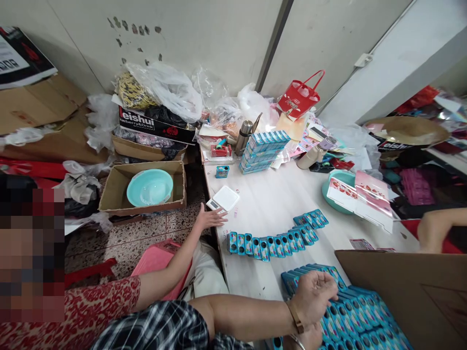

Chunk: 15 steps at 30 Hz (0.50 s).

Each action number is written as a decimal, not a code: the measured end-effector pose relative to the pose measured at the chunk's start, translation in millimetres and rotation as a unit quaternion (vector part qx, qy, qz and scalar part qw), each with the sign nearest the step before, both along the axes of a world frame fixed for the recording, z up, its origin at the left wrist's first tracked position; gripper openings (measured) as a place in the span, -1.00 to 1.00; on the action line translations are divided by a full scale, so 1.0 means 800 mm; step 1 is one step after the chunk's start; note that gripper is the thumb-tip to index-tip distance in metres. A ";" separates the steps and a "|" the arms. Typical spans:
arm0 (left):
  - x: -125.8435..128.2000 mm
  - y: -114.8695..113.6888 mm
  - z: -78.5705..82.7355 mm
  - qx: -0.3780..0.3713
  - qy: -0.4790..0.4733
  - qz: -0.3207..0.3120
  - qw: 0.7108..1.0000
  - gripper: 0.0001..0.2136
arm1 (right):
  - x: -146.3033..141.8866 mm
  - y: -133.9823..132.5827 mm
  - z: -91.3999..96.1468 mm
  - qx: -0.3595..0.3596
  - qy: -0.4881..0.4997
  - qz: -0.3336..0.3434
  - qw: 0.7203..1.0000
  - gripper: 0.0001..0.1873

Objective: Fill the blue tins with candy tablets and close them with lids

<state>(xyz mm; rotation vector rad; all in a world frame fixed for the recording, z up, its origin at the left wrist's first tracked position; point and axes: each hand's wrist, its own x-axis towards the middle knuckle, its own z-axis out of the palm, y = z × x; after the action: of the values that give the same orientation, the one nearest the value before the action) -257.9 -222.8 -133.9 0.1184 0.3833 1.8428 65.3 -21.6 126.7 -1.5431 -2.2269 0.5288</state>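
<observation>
My left hand [316,293], at the end of the plaid sleeve and with a gold-coloured band at the wrist, is over the packed rows of small blue boxes [346,316]. Its fingers are curled closed; what they hold, if anything, is hidden. Below it, at the bottom edge, shows part of my right hand [311,336], with a silver bracelet and its fingers out of sight. The blue boxes have dark round windows and stand tightly side by side by an open cardboard carton [404,287]. A curved row of the same boxes [270,247] lies farther up the white table [255,206].
A co-worker's open hand [212,218] reaches beside a white scale [223,199]. Stacked blue boxes [263,150] and a steel flask [243,137] stand behind. Another person's arm [443,226] is at right. A teal basin [149,187] sits in a carton at left.
</observation>
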 end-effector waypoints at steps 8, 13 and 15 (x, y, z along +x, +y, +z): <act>-0.045 0.043 0.016 -0.020 0.037 -0.170 0.985 0.05 | -0.001 -0.007 -0.005 0.022 0.030 -0.029 0.999 -0.46; -0.033 0.038 0.029 -0.090 0.051 -0.167 0.981 0.07 | -0.002 -0.014 -0.004 0.019 0.051 -0.040 0.998 -0.46; -0.024 0.036 0.035 -0.098 0.053 -0.157 0.981 0.07 | -0.002 -0.014 -0.005 0.013 0.060 -0.046 0.997 -0.44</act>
<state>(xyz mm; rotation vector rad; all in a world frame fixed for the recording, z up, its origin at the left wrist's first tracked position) -277.0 -194.3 -106.1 0.1331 0.5842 1.4839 63.4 -32.7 122.7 -1.5495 -2.0540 0.5473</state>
